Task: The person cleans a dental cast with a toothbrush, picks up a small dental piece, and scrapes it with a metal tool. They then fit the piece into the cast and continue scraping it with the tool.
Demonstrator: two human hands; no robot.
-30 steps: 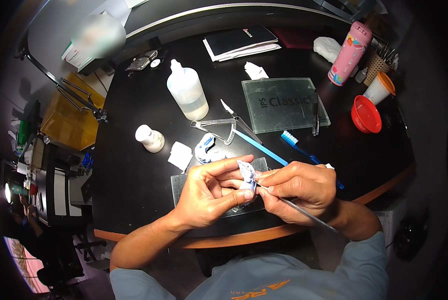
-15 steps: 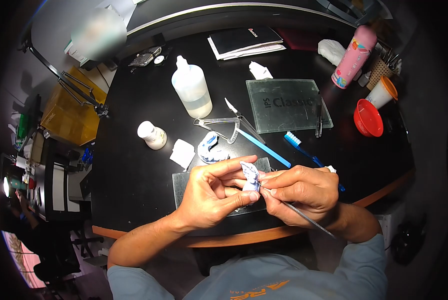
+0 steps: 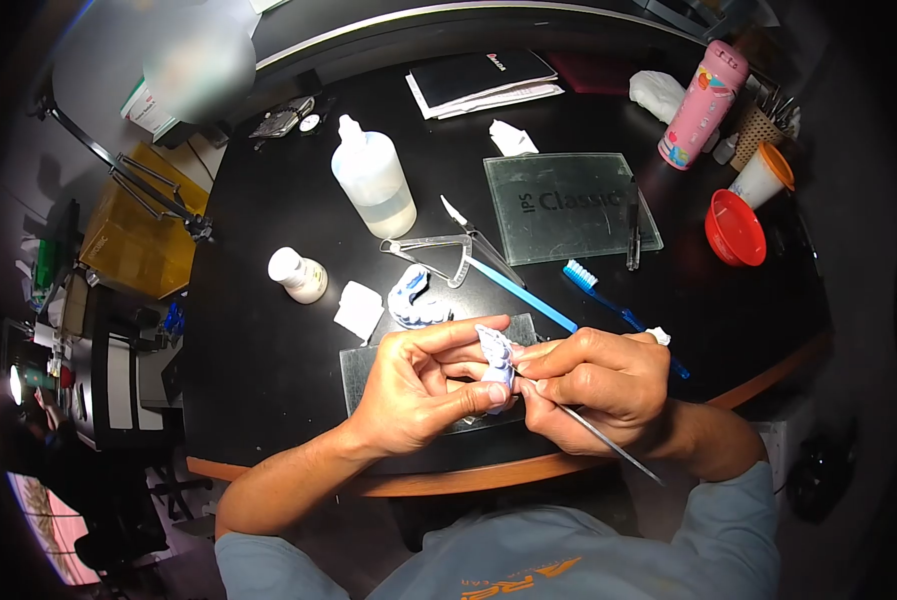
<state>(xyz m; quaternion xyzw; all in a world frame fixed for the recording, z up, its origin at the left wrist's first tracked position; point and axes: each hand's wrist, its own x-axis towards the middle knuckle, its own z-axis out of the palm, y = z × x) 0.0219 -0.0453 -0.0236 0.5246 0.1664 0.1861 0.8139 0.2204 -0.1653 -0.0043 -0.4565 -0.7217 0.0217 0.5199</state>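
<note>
While my half-curled left hand (image 3: 409,390) pinches the model (image 3: 498,358) between thumb and fingers, just below frame centre, its long axis running nearly up-down, my right hand (image 3: 604,385) sits at its right edge, fingertips closed on the tool (image 3: 609,440), which slants lower right.

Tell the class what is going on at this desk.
A person steadies a small white and blue dental model in the left hand, while the right hand holds a thin metal tool pencil-fashion, its tip at the model. A second dental model sits on the desk just beyond, near a caliper and a blue toothbrush.
</note>
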